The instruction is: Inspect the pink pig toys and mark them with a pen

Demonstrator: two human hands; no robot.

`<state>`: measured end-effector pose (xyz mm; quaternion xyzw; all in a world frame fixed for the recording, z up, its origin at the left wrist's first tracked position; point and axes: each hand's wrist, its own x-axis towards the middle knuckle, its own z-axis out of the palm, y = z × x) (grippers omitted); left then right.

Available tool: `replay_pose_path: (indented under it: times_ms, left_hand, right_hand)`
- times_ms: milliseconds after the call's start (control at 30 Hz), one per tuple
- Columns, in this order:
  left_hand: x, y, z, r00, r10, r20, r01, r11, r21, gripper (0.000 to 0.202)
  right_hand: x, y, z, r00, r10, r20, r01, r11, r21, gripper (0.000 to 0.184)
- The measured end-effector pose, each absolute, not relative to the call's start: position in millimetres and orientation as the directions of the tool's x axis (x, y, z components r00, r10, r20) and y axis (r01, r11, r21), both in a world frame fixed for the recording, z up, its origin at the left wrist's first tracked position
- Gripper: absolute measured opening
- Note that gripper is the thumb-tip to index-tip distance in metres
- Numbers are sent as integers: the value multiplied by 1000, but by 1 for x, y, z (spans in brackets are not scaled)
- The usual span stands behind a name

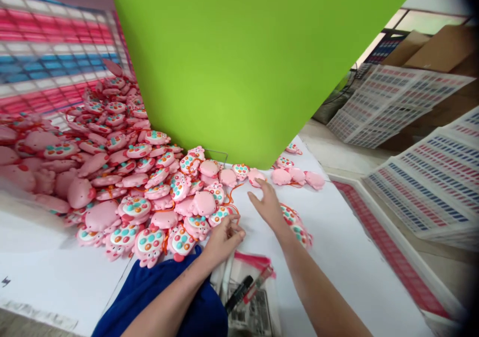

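My left hand [226,239] is closed, thumb and fingers curled together at the right edge of a heap of pink toys [204,202]. An orange cord [235,208] from one toy runs up to its fingertips; what the fingers grip is too small to make out. My right hand [267,203] is open, thumb and fingers apart, its fingertips close by a single pink toy [256,176] lying face down. Under my right wrist lie pink toys with coloured buttons [295,223], partly covered by the forearm.
A tall green panel [232,68] rises behind the toys. Loose toys [297,176] sit along its foot. Nearer me are a black marker [239,293], a red-and-clear pen-like item [258,284] and a blue cloth [149,287]. White slotted crates [430,177] stand at right, cartons [445,48] behind them.
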<state>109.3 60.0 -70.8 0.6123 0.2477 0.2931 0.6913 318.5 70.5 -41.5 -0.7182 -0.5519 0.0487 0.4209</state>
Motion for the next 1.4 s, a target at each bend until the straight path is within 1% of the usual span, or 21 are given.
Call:
replay_pose_path:
  times_ms: [133,233,333,467,533,667,733,800,833,900,967,1000,1033,1100,1167,1200,1233,1267,1333,1400]
  left_hand:
    - [108,62,-71,672,740,26,-99,56,993,48]
    - [108,62,-68,668,744,21,-78,43,996,45]
    - [108,62,-64,666,746,7,-48,34,998,44]
    - [108,61,-60,626,779,18,-23,-4,1000,44]
    - [108,60,-61,612,788,71,-42,-56,998,53]
    - [109,57,-60,611,742,277,-108,-268,957,82]
    - [108,57,-57,600,730,328,-132,-314,940,82]
    - [106,58,-51,577,762,295,-151,-255,955,72]
    - [105,58,-48,562,789,247,-170,-182,968,66]
    - [104,60,-44,564,819,104,-242,44,969,61]
    - [104,60,-41,623,782,-32,-327,297,897,64]
    - [105,60,-40,663,744,-76,-354,402,845,65]
    - [106,59,-40,705,702,-104,-366,485,794,65]
    - [107,56,-39,757,641,-128,-373,585,720,63]
    - [108,53,-38,773,620,-136,-389,633,670,61]
    - [108,52,-37,776,616,-138,-398,646,651,59]
    - [108,51,-37,779,611,-140,-402,658,636,58]
    - [107,51,-36,783,605,-144,-402,669,625,57]
    - [107,51,-37,788,596,-154,-395,681,617,56]
    - [108,51,-38,784,602,-149,-394,669,630,56]
  right_hand:
    - [300,144,-65,303,897,323,735,-4,-678,62]
    - [289,171,-76,286,918,277,708,-8,-706,69]
    - [288,172,-81,303,921,246,663,-18,-748,64]
    - [298,138,-77,331,920,209,563,-15,-826,54]
    - [298,110,-72,357,917,176,485,-21,-874,51]
    - [271,42,-59,384,918,102,314,-26,-949,52]
    - [252,12,-51,346,937,38,143,-13,-990,50]
    - [240,-9,-44,316,949,0,18,-6,-1000,49]
    - [238,-16,-41,333,943,-10,6,-13,-1000,48]
    - [242,-25,-37,408,913,-21,54,-47,-997,45]
    - [250,-28,-34,430,902,-30,43,-54,-998,46]
    - [252,-29,-33,405,914,-33,5,-38,-999,48]
    - [253,-29,-31,362,932,-31,-38,-18,-999,53]
    - [248,-30,-27,298,954,-14,-87,13,-996,73]
    - [239,-30,-22,307,952,-10,-42,3,-999,91]
    - [234,-30,-20,333,943,-5,17,-12,-1000,93]
    - [230,-29,-17,367,930,6,95,-31,-995,91]
    - [226,-28,-16,404,915,24,179,-53,-982,84]
    - [224,-24,-15,476,876,75,311,-87,-946,64]
    - [226,-19,-15,534,838,114,346,-93,-934,47]
